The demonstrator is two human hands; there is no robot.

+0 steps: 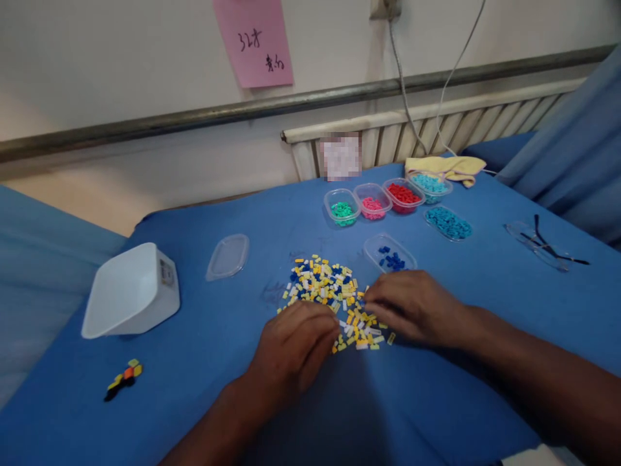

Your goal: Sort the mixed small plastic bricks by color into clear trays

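Observation:
A loose pile of small toy bricks [323,281], yellow, white and dark blue, lies on the blue cloth between my hands. My left hand [295,343] rests at the pile's near left side, its fingers curled together and the tips partly hidden. At the right edge of the pile, my right hand [417,307] has thumb and fingers drawn together among the bricks. Whatever either hand pinches is too small or hidden to make out. Just beyond the right hand, a clear shallow lid [372,244] carries several dark blue bricks [394,261].
Clear tubs hold green [342,210], pink [372,206], red [403,195] and light blue bricks [429,184]. Teal bricks [449,222] lie in another shallow lid. Glasses [538,243] are at right, a yellow cloth [449,167] behind. Leftward sit a lid [229,255], white scoop-shaped container [129,291] and joined bricks [127,375].

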